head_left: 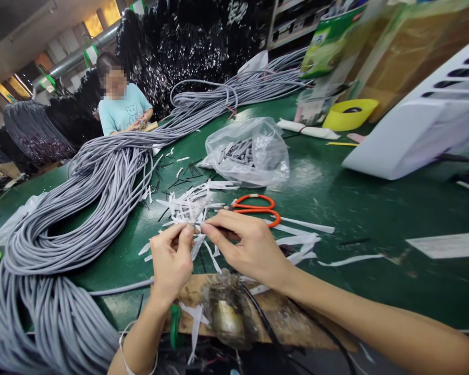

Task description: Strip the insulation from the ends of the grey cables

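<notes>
Grey and slight, a small piece [197,227] sits between your fingertips, too tiny to identify. Your left hand [172,260] appears clamped on it, thumb against forefinger; your right hand [254,249] seems to pinch its other side. Pinch near the ends, press lightly, and turn only one side so it doesn't twist. A single grey cable [121,287] runs to your left wrist; leave it slack, as a tug would probably unsettle that grip. White strips [185,205] lie scattered just beyond your fingers, so lift the work slightly clear of them. The orange-handled scissors [254,211] are near your right hand; mind your knuckles. Farther out on the green table [375,219] sit the clear bag [273,151] and the cable bundle [113,156].
</notes>
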Tool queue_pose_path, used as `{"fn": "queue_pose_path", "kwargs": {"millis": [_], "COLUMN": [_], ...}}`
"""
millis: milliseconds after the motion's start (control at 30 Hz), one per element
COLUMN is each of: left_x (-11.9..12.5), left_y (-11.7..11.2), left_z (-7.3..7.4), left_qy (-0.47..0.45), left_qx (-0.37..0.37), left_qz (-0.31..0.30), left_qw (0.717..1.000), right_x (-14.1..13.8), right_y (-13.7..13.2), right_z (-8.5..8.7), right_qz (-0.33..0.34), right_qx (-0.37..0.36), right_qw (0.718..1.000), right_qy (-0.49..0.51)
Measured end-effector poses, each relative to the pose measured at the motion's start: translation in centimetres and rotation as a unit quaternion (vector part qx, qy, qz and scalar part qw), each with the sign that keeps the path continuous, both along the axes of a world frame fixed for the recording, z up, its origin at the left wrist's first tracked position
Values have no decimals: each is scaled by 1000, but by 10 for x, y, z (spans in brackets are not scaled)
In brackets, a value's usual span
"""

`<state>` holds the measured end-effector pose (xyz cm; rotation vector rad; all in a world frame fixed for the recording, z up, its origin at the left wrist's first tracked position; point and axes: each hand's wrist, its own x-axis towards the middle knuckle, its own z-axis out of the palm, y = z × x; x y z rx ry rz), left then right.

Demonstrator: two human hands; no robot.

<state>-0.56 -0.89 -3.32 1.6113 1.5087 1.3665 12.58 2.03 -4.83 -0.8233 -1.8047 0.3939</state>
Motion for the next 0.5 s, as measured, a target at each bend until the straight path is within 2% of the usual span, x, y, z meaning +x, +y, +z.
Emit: {"fn": "queue_pose_path", "kwargs": {"millis": [133,200,267,333,400,467,500], "left_x": [1,2,3,5,6,6,6], "left_y": [-1,-1,0,-1,-1,-1,-1], "left_z": [-2,-2,-2,-1,0,0,0], "left_qy": [42,48,35,11,-8,-18,-21], "left_qx": [51,58,47,27,12,6,8], "left_qz": [10,10,9,8,13,22,24], "left_qw": [998,997,998,1000,1000,1000,999], "right_x": [-1,-1,-1,-1,-1,-1,-2], "right_y": [2,2,0,-2,-2,-1,0], "right_z": [2,1,0,-2,-5,-6,-6], "right_qz": [83,107,78,18,-34,-51,-50], "right_qx": [-135,-150,-86,33,145,205,210], "right_qw": [986,980,991,998,989,977,976], "right_qy": [55,70,62,43,15,-6,-7]}}
